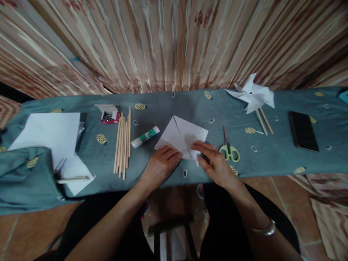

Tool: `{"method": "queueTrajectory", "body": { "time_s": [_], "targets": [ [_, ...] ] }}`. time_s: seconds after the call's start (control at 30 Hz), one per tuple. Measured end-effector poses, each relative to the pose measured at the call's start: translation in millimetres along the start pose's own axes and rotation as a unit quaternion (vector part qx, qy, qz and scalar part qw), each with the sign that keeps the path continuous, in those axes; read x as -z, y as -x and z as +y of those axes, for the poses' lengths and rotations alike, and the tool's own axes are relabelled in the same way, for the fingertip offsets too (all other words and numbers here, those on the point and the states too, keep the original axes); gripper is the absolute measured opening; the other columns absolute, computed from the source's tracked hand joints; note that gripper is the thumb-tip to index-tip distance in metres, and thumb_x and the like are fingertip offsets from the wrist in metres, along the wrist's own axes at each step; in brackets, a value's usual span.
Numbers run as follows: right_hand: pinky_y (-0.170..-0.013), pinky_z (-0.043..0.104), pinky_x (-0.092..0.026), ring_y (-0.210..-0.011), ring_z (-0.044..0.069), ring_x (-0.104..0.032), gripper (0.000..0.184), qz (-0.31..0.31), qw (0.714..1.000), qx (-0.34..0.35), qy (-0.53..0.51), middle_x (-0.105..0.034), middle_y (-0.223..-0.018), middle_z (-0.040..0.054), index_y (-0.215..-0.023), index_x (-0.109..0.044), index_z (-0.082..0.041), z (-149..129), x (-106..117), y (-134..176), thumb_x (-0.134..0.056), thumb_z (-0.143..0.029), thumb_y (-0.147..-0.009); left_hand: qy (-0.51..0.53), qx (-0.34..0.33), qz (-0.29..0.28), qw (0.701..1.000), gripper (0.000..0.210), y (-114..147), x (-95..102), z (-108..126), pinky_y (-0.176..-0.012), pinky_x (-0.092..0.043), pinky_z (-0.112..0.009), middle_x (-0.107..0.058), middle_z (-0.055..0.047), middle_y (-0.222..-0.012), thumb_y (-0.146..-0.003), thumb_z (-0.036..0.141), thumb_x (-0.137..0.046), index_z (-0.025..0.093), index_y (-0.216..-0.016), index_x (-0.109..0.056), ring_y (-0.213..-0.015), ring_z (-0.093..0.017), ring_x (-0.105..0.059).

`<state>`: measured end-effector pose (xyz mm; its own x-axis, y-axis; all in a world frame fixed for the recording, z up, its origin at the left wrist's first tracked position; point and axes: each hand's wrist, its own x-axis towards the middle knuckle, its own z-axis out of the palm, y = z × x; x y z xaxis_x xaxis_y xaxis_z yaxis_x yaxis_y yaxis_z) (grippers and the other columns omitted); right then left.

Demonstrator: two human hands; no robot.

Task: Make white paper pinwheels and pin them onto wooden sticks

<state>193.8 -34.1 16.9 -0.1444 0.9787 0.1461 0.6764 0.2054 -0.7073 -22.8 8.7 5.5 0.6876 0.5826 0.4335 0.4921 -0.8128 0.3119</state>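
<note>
On the cloth-covered desk (pixel 160 112), your left hand (pixel 161 163) is pressing flat fingers, their underside hidden, on the creased paper (pixel 170 134) at centre, presumably preventing slippage, while your right hand's (pixel 219 165) fingers are holding its curled near corner.

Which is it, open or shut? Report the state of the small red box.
Open: the red box has its pale flap folded away from the opening, and small shiny pieces show inside.

The paper (pixel 171 134) is white, the scissor handles (pixel 230 148) pale green, the cloth (pixel 190 105) teal with yellow ovals (pixel 140 106).
</note>
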Motion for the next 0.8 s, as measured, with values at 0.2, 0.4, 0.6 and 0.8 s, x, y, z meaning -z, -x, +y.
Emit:
{"method": "queueTrajectory", "body": {
  "time_s": [0.2,0.4,0.6,0.8],
  "targets": [
    [-0.108,0.045,-0.043,-0.122,0.023,-0.059,0.033,0.017,0.996,-0.045,-0.077,-0.067,-0.124,0.0074,-0.106,-0.069,-0.025,-1.7,-5.1,-4.6,-0.055,-0.014,-0.078,0.08,0.066,0.008,0.995,0.014,-2.0,0.1,-1.4,-0.079,-0.055,-0.034,-0.071,-0.007,-0.09,-0.095,0.019,-0.053,0.014,-0.093,-0.066,-0.086,-0.019,-0.061],
    [-0.101,0.045,-0.047,-0.113,0.024,-0.063,0.007,0.057,0.983,-0.094,-0.145,-0.071,-0.114,0.0069,-0.085,-0.071,-0.025,-4.2,-17.9,-3.2,-0.067,-0.028,-0.081,0.118,0.075,0.004,0.99,0.015,1.9,4.1,4.2,-0.075,-0.055,-0.032,-0.07,-0.006,-0.086,-0.095,0.019,-0.053,0.014,-0.09,-0.066,-0.082,-0.019,-0.06],
    [-0.094,0.042,-0.051,-0.101,0.023,-0.067,0.006,0.102,0.984,-0.094,-0.109,-0.074,-0.102,0.0053,-0.081,-0.071,-0.025,-7.9,-27.9,-6.5,-0.068,-0.03,-0.082,0.115,0.113,0.02,0.987,0.017,7.0,-0.5,8.7,-0.074,-0.056,-0.033,-0.07,-0.007,-0.089,-0.095,0.02,-0.053,0.014,-0.107,-0.063,-0.081,-0.018,-0.064],
    [-0.091,0.04,-0.052,-0.098,0.023,-0.067,0.004,0.107,0.989,-0.083,-0.065,-0.074,-0.097,0.0041,-0.081,-0.071,-0.025,-14.5,-27.7,-11.2,-0.067,-0.027,-0.083,0.14,0.073,0.045,0.986,0.017,7.9,-4.5,7.0,-0.073,-0.057,-0.031,-0.071,-0.008,-0.091,-0.096,0.017,-0.051,0.015,-0.107,-0.065,-0.082,-0.017,-0.065]
  ]
}}
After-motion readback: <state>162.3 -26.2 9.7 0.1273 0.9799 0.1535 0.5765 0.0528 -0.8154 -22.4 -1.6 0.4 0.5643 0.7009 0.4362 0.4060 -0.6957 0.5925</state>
